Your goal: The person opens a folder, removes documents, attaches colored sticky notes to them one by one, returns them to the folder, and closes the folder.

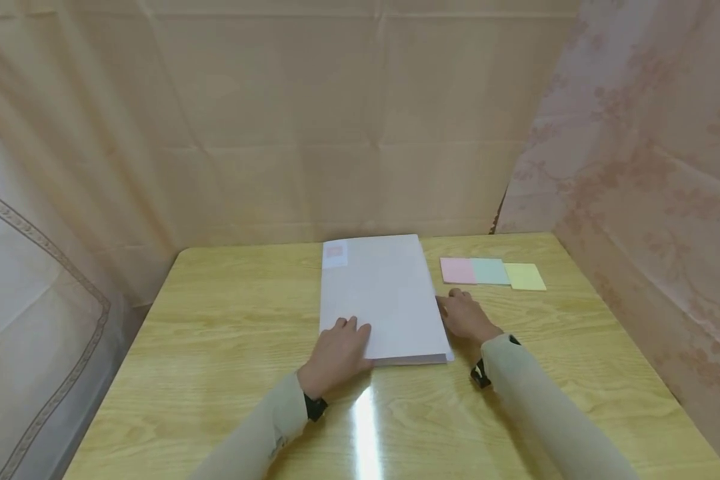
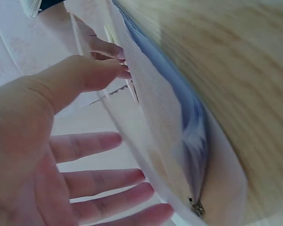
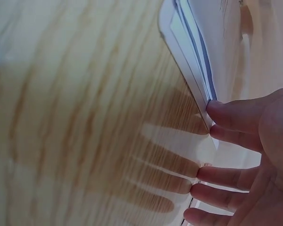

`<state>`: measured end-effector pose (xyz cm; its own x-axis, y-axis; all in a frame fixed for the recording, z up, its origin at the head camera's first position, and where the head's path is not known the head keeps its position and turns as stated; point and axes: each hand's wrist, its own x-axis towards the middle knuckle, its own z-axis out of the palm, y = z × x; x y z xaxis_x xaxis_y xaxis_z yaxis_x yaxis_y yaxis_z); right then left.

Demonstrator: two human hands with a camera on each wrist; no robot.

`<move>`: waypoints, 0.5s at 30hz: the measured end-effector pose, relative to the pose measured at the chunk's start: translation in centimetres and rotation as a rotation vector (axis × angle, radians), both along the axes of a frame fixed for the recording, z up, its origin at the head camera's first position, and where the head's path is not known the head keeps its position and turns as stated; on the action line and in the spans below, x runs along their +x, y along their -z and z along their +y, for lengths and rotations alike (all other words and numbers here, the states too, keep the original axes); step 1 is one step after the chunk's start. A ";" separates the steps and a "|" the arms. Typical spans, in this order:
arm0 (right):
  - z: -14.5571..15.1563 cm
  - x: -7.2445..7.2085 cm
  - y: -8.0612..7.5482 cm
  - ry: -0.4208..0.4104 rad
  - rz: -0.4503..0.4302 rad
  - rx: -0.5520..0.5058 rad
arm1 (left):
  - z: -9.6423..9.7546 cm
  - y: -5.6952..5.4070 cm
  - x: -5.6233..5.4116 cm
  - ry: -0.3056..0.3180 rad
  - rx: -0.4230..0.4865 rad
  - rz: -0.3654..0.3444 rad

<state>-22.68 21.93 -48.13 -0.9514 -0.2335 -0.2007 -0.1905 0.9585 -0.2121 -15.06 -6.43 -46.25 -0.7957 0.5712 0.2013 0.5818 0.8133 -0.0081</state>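
A white folder (image 1: pixel 381 300) lies on the table with its cover over a stack of papers (image 2: pixel 188 117). A metal fitting (image 2: pixel 196 207) shows inside it in the left wrist view. My left hand (image 1: pixel 340 353) rests on the cover's lower left corner, fingers extended. At the folder's right edge is my right hand (image 1: pixel 465 315); in the right wrist view its thumb (image 3: pixel 231 113) and index finger pinch that edge, while the other fingers reach down to the tabletop.
Pink (image 1: pixel 457 271), green (image 1: pixel 490 271) and yellow sticky notes (image 1: pixel 525 276) lie in a row right of the folder. A small label (image 1: pixel 335 253) is on the cover's upper left. Cloth curtains (image 1: pixel 336 120) hang behind the wooden table (image 1: pixel 234 333) and at both sides.
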 end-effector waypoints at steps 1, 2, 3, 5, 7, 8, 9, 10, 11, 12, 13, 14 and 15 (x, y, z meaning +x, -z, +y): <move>0.0 0.0 0.1 -0.004 0.006 -0.006 | -0.1 0.0 0.1 -0.004 0.007 -0.012; 0.0 0.1 0.1 -0.007 0.014 -0.016 | -0.2 0.0 0.1 -0.008 0.014 -0.024; 0.1 0.1 0.1 -0.012 0.025 -0.027 | -0.3 0.0 0.1 -0.010 0.020 -0.033; 0.1 0.2 0.1 -0.024 0.051 -0.058 | -0.5 0.0 0.2 -0.018 0.039 -0.053; 0.1 0.1 0.1 -0.039 0.082 -0.100 | -0.7 -0.1 0.2 -0.022 0.059 -0.061; 0.0 0.1 0.1 -0.047 0.097 -0.120 | -0.7 -0.1 0.2 -0.023 0.068 -0.059; 0.0 0.1 0.1 -0.062 0.114 -0.141 | -0.8 -0.1 0.3 -0.024 0.079 -0.059; -0.1 0.1 0.1 -0.081 0.134 -0.154 | -1.0 -0.1 0.3 -0.026 0.091 -0.058; -0.2 0.1 0.0 -0.110 0.159 -0.166 | -1.1 -0.1 0.4 -0.023 0.104 -0.053; -0.3 0.0 0.0 -0.145 0.183 -0.172 | -1.2 0.0 0.5 -0.021 0.119 -0.049; -0.5 0.0 0.1 -0.176 0.201 -0.175 | -1.4 0.0 0.6 -0.021 0.136 -0.046; -0.6 0.0 0.1 -0.215 0.218 -0.171 | -1.6 0.1 0.7 -0.020 0.154 -0.038; -0.7 0.0 0.1 -0.260 0.232 -0.163 | -1.8 0.1 0.8 -0.020 0.173 -0.030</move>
<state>-22.64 21.22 -48.25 -0.8720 -0.4840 0.0728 -0.4836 0.8291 -0.2806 -14.30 -8.21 -46.37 -0.8136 0.5144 0.2711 0.5637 0.8122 0.1504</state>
